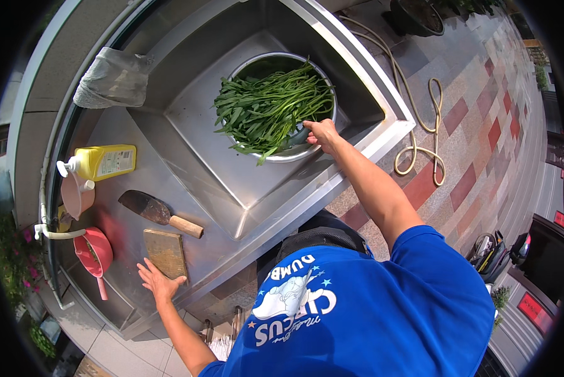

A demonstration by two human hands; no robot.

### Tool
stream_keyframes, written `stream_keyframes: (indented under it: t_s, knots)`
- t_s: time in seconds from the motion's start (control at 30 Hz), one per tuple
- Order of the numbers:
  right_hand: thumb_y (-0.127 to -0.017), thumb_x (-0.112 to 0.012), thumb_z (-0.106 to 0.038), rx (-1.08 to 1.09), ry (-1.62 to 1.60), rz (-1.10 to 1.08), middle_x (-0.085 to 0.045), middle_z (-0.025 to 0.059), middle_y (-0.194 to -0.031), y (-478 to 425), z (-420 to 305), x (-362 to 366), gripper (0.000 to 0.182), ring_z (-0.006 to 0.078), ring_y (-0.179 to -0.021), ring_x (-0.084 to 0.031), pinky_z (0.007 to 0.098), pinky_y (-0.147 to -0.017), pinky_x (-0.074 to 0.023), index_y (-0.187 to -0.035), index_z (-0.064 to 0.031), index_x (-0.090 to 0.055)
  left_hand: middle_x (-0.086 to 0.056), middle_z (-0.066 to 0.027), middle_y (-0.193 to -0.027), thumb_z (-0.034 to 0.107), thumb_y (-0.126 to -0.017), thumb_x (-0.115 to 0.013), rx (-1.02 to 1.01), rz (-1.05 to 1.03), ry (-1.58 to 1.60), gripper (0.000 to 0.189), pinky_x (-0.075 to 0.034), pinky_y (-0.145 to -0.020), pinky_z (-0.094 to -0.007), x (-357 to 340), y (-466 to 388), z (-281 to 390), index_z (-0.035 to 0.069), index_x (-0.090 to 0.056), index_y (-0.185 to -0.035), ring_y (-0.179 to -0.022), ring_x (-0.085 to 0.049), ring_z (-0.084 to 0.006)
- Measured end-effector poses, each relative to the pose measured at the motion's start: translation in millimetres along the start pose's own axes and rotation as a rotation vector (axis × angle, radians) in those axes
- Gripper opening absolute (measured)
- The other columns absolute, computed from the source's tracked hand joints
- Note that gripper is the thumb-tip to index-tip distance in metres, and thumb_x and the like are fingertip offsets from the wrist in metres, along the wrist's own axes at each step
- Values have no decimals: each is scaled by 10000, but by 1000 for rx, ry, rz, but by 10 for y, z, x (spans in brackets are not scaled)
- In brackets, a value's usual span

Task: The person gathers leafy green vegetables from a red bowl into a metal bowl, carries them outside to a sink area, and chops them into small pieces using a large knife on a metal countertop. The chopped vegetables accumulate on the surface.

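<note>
My right hand (323,135) is at the near right rim of a round metal basin (329,101), fingers partly curled beside the green stems. Whether it grips the rim I cannot tell. Long leafy greens (272,103) fill much of the basin, which stands inside a stainless steel sink (206,155). Some leaves hang over the basin's edge. My left hand (159,282) is spread above the steel counter, holding nothing, its thumb by the near end of a small wooden board (165,252). Beyond the board lies a cleaver with a dark blade (145,207) and a wooden handle (186,226).
On the counter's left are a yellow pump bottle (105,162), a pale pink container (77,195) and a red dipper (95,252) under a white pipe spout (65,233). A mesh cloth (114,79) hangs at the far-left edge. A hose (411,122) lies on the paving at right.
</note>
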State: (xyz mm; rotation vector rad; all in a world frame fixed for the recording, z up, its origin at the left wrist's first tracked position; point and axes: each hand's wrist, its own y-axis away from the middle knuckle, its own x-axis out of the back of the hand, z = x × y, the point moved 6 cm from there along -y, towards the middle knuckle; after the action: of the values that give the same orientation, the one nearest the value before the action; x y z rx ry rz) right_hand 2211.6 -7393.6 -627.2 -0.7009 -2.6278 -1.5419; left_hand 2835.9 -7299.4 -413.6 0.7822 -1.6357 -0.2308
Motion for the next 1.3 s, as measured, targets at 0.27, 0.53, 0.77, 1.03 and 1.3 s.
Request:
stream_keyframes:
  t_s: [0.27,0.53,0.77,1.03,1.3]
  knots:
    - [-812,-801,-462,-322,-342,-31,-597,158,-1227,-524,252,-222,730,232,-926,-591,374,-643,-492,-1270,34,-522,-514,-231,-1431,335,-603,-939,-857,67,607,1113,-411,-1121,-446,1335,-766,3666,-44,-373,-1483,-1338,-503,-352]
    - [-672,-915,-458,-325,-716,-122,-465,215,-1486,-719,8,-408,1032,364,-1353,-466,566,-1070,-377,-1432,43,-429,-219,-280,-1602,536,-377,-973,-987,-225,53,1550,-252,-1230,-450,497,-1992,6518,-45,-158,-1560,-1507,-193,-385]
    - [-692,-915,-407,-336,-737,22,-565,221,-1360,-1263,176,-516,949,351,-1229,-573,541,-932,-502,-1392,49,-464,-189,-276,-1613,535,-353,-975,-992,-445,-238,1555,-246,-1221,-495,-210,-2390,7059,26,-165,-1579,-1504,-167,-422]
    - [-664,-928,-306,-193,-1035,-50,-623,226,-1240,-1238,50,-549,901,288,-1134,-617,413,-957,-509,-1318,127,-487,-667,-175,-1242,305,-528,-966,-940,-871,253,947,-450,-1038,-378,-411,-2295,7028,-26,-580,-1326,-1179,-616,-289]
    - [-791,-861,-234,-77,-1112,-293,-683,154,-1147,-1462,22,-639,597,258,-1049,-665,437,-933,-547,-1238,64,-601,-666,-156,-1219,224,-640,-903,-785,-908,377,821,-457,-1021,-372,-14,-1964,6857,-55,-547,-1326,-1120,-625,-264]
